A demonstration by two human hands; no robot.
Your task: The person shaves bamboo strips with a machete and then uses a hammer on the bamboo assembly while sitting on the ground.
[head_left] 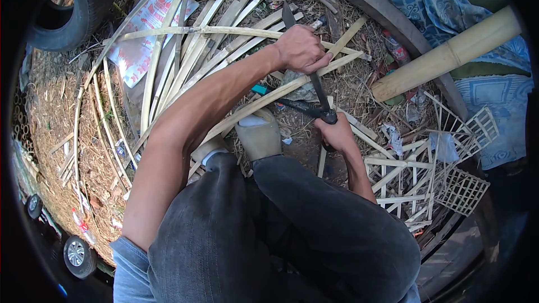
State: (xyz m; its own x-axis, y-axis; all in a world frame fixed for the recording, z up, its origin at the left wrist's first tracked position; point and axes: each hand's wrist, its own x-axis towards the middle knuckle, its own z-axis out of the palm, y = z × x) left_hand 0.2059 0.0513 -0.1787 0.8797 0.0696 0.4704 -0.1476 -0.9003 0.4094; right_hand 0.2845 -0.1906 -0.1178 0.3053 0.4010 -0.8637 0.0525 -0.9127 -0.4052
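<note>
A dark machete (pixel 318 88) slants across the middle of the view, its pointed tip beyond my left hand (pixel 303 49). My left hand is closed over the blade, with the end of a bamboo strip (pixel 349 35) coming out beside its fingers. Lower down, my right hand (pixel 337 133) is closed around the machete's handle end, partly hidden. A long split bamboo strip (pixel 264 101) crosses the blade between my hands and runs down to the left past my shoes. Near my right hand lies a black tool with a teal end (pixel 260 89).
Many split bamboo strips (pixel 191 59) fan out on the left over a printed sheet (pixel 143 33). At right lie a thick bamboo pole (pixel 449 56), a strip lattice (pixel 401 171) and a plastic grid (pixel 463 191). A tire (pixel 73 28) stands top left.
</note>
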